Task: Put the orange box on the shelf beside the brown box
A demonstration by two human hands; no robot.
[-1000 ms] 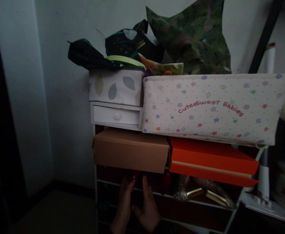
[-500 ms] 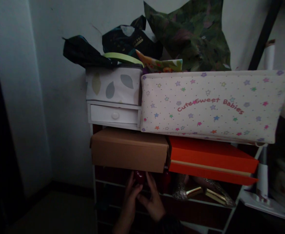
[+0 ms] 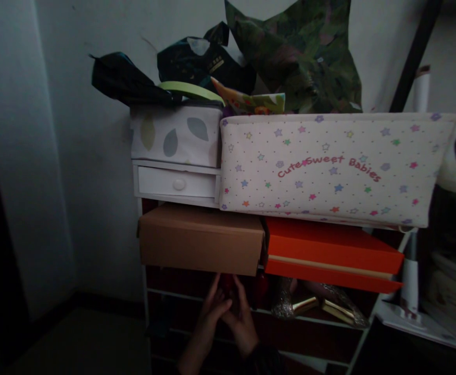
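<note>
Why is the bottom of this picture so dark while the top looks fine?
Head view: light falls on the wall and the star-print fabric bin, whose lettering reads clearly. The shelf under the brown cardboard box lies in deep shadow, so the left hand and right hand look dim and soft. Both side edges fade to near black.

The room was dim. A pale plastered wall [image 3: 95, 156] stood behind a white shelf rack [image 3: 144, 291], and a lighter wall panel [image 3: 13, 156] closed the left side. The dark floor [image 3: 79, 344] lay below, and a black slanted bar [image 3: 411, 57] crossed the upper right
</note>
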